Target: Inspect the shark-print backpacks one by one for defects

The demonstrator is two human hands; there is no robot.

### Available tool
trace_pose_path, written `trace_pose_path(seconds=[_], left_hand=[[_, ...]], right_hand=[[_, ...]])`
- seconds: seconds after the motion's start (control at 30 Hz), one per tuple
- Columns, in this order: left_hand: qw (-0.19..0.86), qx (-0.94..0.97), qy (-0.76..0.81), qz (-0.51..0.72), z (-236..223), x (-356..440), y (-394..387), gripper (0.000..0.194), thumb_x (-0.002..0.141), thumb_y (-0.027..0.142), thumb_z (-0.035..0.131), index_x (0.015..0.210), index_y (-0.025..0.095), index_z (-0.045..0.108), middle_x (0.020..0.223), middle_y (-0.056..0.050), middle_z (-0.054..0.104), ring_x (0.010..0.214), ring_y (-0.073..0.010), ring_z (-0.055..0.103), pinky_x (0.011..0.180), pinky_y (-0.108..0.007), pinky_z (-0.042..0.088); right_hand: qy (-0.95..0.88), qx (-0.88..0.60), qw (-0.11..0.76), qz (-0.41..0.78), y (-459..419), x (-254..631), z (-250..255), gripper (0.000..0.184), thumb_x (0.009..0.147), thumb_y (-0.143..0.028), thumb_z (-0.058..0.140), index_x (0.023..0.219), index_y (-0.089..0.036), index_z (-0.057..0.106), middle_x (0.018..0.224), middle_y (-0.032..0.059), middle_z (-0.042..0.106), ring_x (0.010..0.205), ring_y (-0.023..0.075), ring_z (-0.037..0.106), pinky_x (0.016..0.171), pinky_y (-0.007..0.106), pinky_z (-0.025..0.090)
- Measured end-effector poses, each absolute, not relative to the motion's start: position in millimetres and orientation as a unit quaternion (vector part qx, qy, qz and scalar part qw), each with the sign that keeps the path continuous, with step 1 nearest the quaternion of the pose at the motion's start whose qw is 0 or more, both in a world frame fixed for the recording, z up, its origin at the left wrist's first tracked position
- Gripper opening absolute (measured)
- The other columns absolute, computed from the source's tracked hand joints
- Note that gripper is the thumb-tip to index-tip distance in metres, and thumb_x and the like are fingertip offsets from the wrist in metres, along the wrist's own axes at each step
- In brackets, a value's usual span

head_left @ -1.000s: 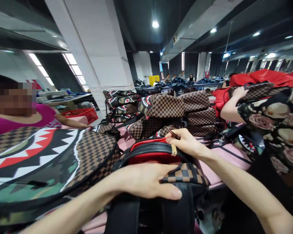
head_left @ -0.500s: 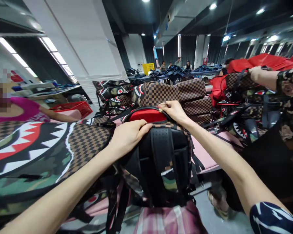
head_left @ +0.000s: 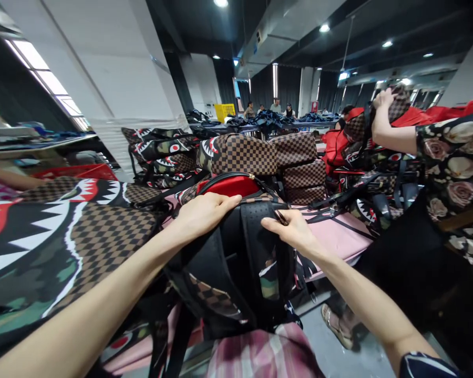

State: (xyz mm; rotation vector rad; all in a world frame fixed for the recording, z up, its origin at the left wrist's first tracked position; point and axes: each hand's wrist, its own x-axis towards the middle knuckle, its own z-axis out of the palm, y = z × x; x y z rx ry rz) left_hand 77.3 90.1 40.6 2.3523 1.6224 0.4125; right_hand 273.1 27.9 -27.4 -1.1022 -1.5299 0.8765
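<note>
A backpack (head_left: 244,257) with a black padded back, brown checkered fabric and a red lining at its open top stands at the near edge of the pink table (head_left: 339,236), its back facing me. My left hand (head_left: 203,212) grips its top rim, fingers curled over the edge by the red lining. My right hand (head_left: 291,228) is closed in a pinch on a small dark thing at the backpack's upper right, touching the shoulder strap.
A large shark-mouth checkered backpack (head_left: 63,236) lies at the left. More checkered backpacks (head_left: 260,155) are piled at the table's middle. A person in a floral top (head_left: 449,173) at the right lifts a bag. Other people sit at far tables.
My right hand came off the backpack's top rim and dropped to its upper right side. The backpack tipped further upright toward me. The person at the right raised a bag higher.
</note>
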Motion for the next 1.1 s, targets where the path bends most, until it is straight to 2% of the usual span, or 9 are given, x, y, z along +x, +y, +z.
trace_pose_path(seconds=[0.1, 0.23, 0.33, 0.43, 0.57, 0.67, 0.77, 0.97, 1.1], left_hand=[[0.112, 0.805, 0.538, 0.223, 40, 63, 70, 0.054, 0.082, 0.058, 0.033, 0.099, 0.022, 0.069, 0.104, -0.006, 0.069, 0.100, -0.0292, 0.060, 0.091, -0.037, 0.042], [0.085, 0.724, 0.550, 0.406, 23, 19, 19, 0.044, 0.081, 0.057, 0.040, 0.097, 0.024, 0.066, 0.104, -0.006, 0.068, 0.099, -0.0267, 0.059, 0.095, -0.038, 0.042], [0.314, 0.623, 0.621, 0.358, -3, -2, -15, 0.052, 0.072, 0.070, 0.050, 0.077, 0.021, 0.067, 0.080, -0.008, 0.070, 0.079, -0.0268, 0.064, 0.081, -0.040, 0.051], [0.562, 0.516, 0.519, 0.385, -18, 11, -24, 0.054, 0.066, 0.067, 0.062, 0.081, 0.015, 0.068, 0.077, -0.009, 0.070, 0.079, -0.0243, 0.066, 0.077, -0.035, 0.053], [0.672, 0.350, 0.415, 0.504, -10, 45, -7, 0.037, 0.072, 0.046, 0.068, 0.089, 0.013, 0.067, 0.063, -0.005, 0.066, 0.059, -0.0166, 0.063, 0.063, -0.028, 0.054], [0.686, 0.335, 0.403, 0.505, -8, 53, 2, 0.034, 0.064, 0.033, 0.076, 0.090, 0.012, 0.068, 0.057, -0.002, 0.064, 0.048, -0.0132, 0.058, 0.056, -0.025, 0.052], [0.648, 0.410, 0.407, 0.496, -22, 48, 3, 0.041, 0.056, 0.034, 0.080, 0.090, 0.013, 0.069, 0.068, -0.004, 0.069, 0.055, -0.0154, 0.061, 0.058, -0.026, 0.052], [0.578, 0.528, 0.422, 0.457, -37, 37, 6, 0.041, 0.061, 0.040, 0.076, 0.093, 0.015, 0.070, 0.088, -0.006, 0.071, 0.073, -0.0196, 0.065, 0.063, -0.027, 0.052], [0.570, 0.534, 0.421, 0.461, -39, 37, 13, 0.038, 0.062, 0.040, 0.076, 0.090, 0.014, 0.070, 0.084, -0.005, 0.071, 0.072, -0.0190, 0.064, 0.063, -0.026, 0.052]], right_hand=[[-0.547, -0.364, 0.557, 0.508, 33, 252, -21, 0.034, 0.069, -0.047, 0.071, 0.077, -0.015, 0.063, 0.070, -0.0016, 0.060, 0.060, 0.0110, 0.054, 0.055, 0.021, 0.043], [-0.485, -0.319, 0.559, 0.592, 41, 257, -23, 0.033, 0.059, -0.038, 0.079, 0.078, -0.015, 0.066, 0.070, 0.0000, 0.064, 0.061, 0.0121, 0.058, 0.057, 0.021, 0.047], [-0.471, -0.314, 0.547, 0.617, 47, 271, -28, 0.036, 0.058, -0.034, 0.080, 0.086, -0.016, 0.068, 0.073, 0.0015, 0.067, 0.063, 0.0138, 0.061, 0.061, 0.023, 0.050], [-0.496, -0.317, 0.523, 0.616, 51, 277, -32, 0.041, 0.062, -0.034, 0.079, 0.098, -0.019, 0.067, 0.079, 0.0021, 0.069, 0.064, 0.0148, 0.063, 0.063, 0.025, 0.051], [-0.549, -0.328, 0.485, 0.596, 52, 282, -34, 0.042, 0.066, -0.035, 0.077, 0.104, -0.019, 0.065, 0.083, 0.0033, 0.069, 0.072, 0.0167, 0.064, 0.065, 0.026, 0.051], [-0.576, -0.326, 0.452, 0.597, 52, 291, -34, 0.042, 0.065, -0.037, 0.078, 0.100, -0.018, 0.065, 0.079, 0.0035, 0.067, 0.072, 0.0170, 0.063, 0.067, 0.027, 0.051], [-0.596, -0.332, 0.431, 0.590, 52, 300, -37, 0.038, 0.061, -0.042, 0.079, 0.086, -0.017, 0.065, 0.071, 0.0023, 0.063, 0.065, 0.0150, 0.058, 0.062, 0.026, 0.048], [-0.661, -0.375, 0.374, 0.532, 58, 313, -47, 0.045, 0.063, -0.053, 0.075, 0.059, -0.015, 0.051, 0.052, -0.0046, 0.038, 0.046, 0.0064, 0.030, 0.042, 0.020, 0.025], [-0.651, -0.399, 0.394, 0.512, 62, 307, -49, 0.045, 0.061, -0.054, 0.076, 0.060, -0.017, 0.051, 0.052, -0.0039, 0.039, 0.045, 0.0062, 0.029, 0.039, 0.020, 0.021]])
